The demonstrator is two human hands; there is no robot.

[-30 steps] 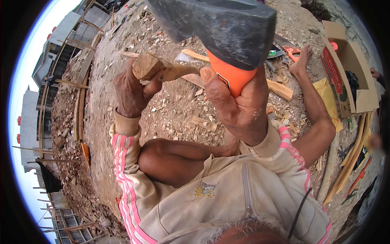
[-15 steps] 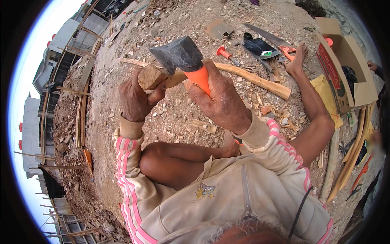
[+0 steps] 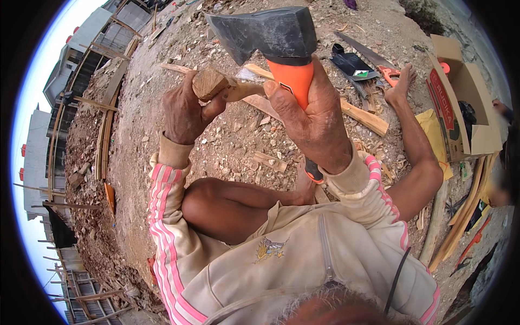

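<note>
Holding a stick (image 3: 210, 85) in the upper left-centre of the frame, the left hand (image 3: 183, 115) has its grip closed around the wood, fingers and thumb wrapped just behind the blocky, flat-cut end. The stick's thinner part reaches right toward the right thumb; whether they touch is hard to tell. The right hand (image 3: 319, 116), in the upper centre, has its grip wrapped tightly around the orange neck of an axe (image 3: 281, 37), thumb laid along it. The axe's dark head is at the top centre, its edge facing left, above the stick and apart from it in this view. Below the right wrist shows a dark handle end (image 3: 313, 169) with orange trim. Beyond the hands, a pole (image 3: 365, 118) lies on the stony ground (image 3: 227, 147), running out behind the right hand toward the right. A wood scrap (image 3: 270, 161) lies at the centre, near the folded left leg (image 3: 227, 206). At the upper right, a saw (image 3: 367, 53) lies with its orange handle beside the right foot (image 3: 400, 86). Farther right stands an open box (image 3: 441, 103), with yellow paper (image 3: 432, 130) just beside it; boards (image 3: 466, 216) lie below, toward the right edge.
</note>
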